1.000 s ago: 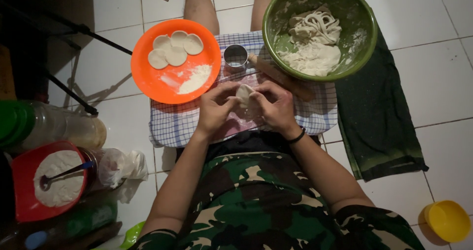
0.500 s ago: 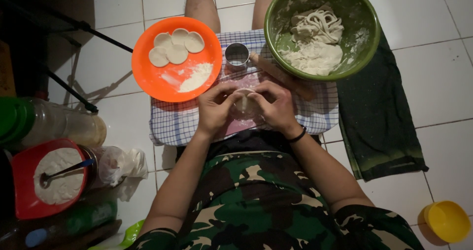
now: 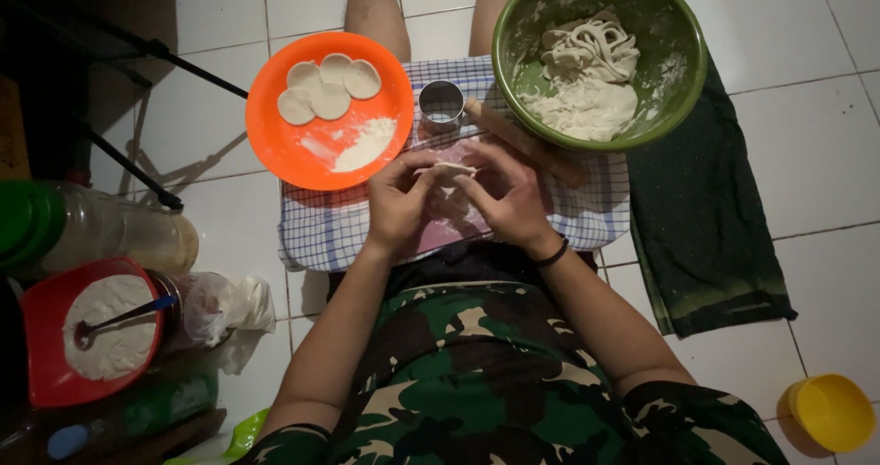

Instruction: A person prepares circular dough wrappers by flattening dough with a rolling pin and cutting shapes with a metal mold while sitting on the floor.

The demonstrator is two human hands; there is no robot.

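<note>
White tiled floor (image 3: pixel 807 153) carries a checked cloth (image 3: pixel 321 236) with orange plate (image 3: pixel 275 144), metal ring (image 3: pixel 441 106), rolling pin (image 3: pixel 522 142) and green bowl (image 3: pixel 683 80) on it, dark towel (image 3: pixel 706 236) beside, yellow cup (image 3: pixel 832 412) lower right, red bowl (image 3: pixel 41 337) and bottle (image 3: pixel 92 236) left.

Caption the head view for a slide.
Both hands, left hand and right hand, pinch a dough piece over a checked cloth, between orange plate and green bowl.
</note>
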